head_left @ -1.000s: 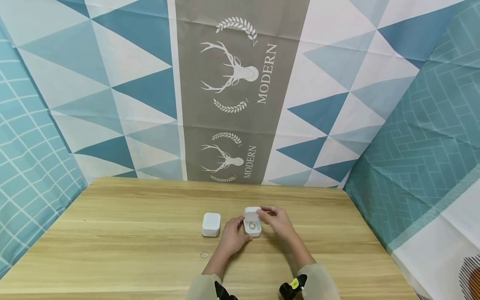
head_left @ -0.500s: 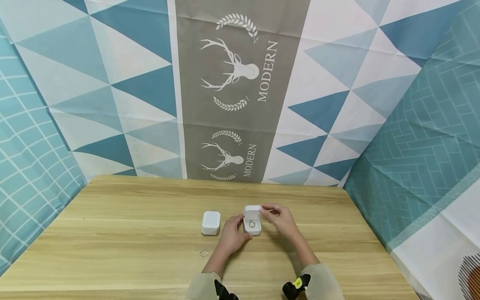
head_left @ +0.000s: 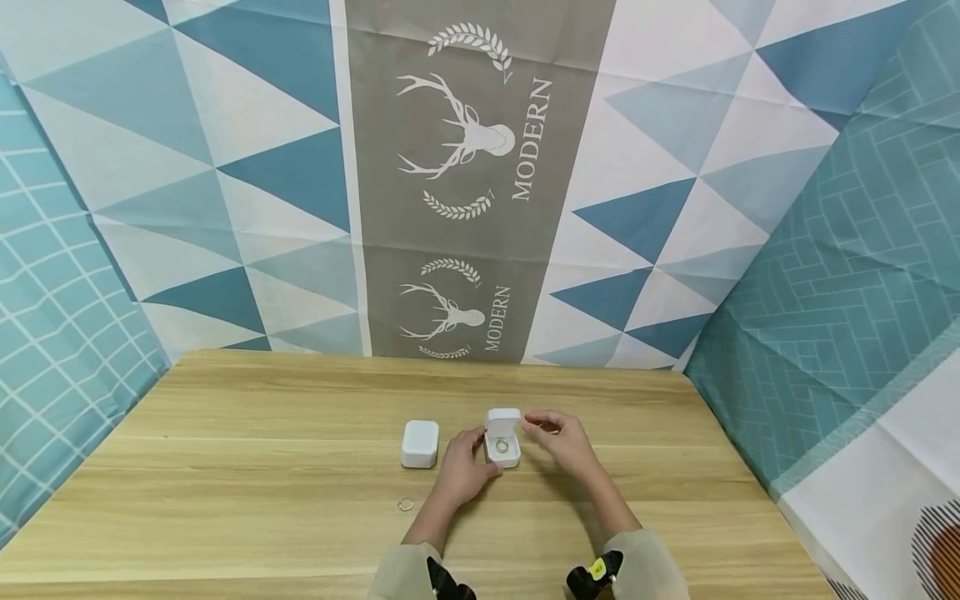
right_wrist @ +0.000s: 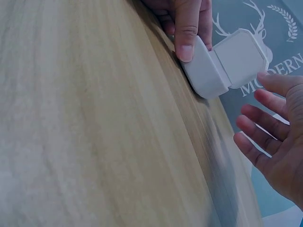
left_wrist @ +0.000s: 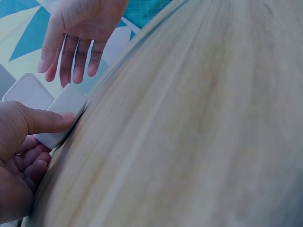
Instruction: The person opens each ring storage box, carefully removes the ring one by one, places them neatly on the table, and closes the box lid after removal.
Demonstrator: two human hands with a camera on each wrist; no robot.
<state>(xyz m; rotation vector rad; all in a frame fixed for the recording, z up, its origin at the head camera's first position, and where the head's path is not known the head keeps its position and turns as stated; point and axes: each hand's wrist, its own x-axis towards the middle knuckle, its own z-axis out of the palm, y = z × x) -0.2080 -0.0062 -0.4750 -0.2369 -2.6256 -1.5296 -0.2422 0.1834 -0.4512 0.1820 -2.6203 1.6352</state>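
We seem to be in a little nook set up for filming; patterned cloth stands in for walls round a wooden table [head_left: 262,479]; behind it we see a big sheet [head_left: 285,171] with blue and white triangles, and down its middle a grey stripe [head_left: 420,283] with white deer heads and the word MODERN turned sideways; to the left we see a blue cloth [head_left: 56,275] with white lines, and to the right a green cloth [head_left: 832,275] with a brick pattern; creases run across the sheet; we cannot tell what building holds it all.
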